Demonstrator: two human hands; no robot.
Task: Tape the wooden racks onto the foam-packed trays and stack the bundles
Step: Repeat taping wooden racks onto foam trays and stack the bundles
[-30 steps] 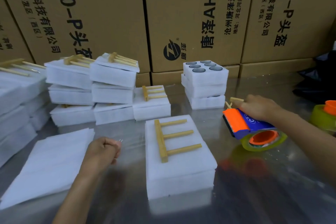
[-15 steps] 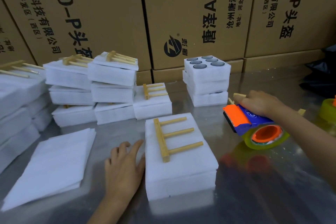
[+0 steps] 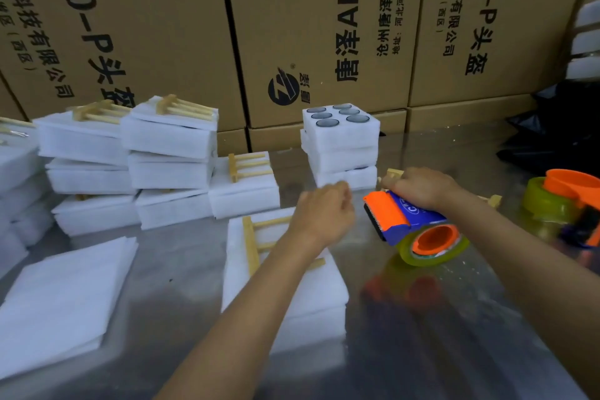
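The right hand (image 3: pixel 422 187) grasps the blue-and-orange tape dispenser (image 3: pixel 406 221) from above, toward the right side of the steel bench (image 3: pixel 181 286). The dispenser's tape roll (image 3: pixel 431 247) rests on the bench surface, and its serrated orange end points left.

The left hand (image 3: pixel 321 213) hovers just left of the dispenser's orange end, fingers curled inward. Whether it pinches a tape end cannot be told. Its forearm crosses over the near foam-packed tray (image 3: pixel 305 286), which lies at the middle of the bench. A wooden rack (image 3: pixel 251 243) lies flat on top of this tray, its crossbar to the left and its prongs pointing right, partly hidden by the arm.

Finished bundles (image 3: pixel 168 140), each topped with a rack, stand stacked along the back left of the bench. A stack of open trays (image 3: pixel 341 140) showing round dark inserts stands at the back centre. Loose foam sheets (image 3: pixel 61 302) lie at the front left. A second dispenser (image 3: pixel 565 201) sits at the right edge. Cardboard cartons (image 3: pixel 292 26) stand behind the bench.
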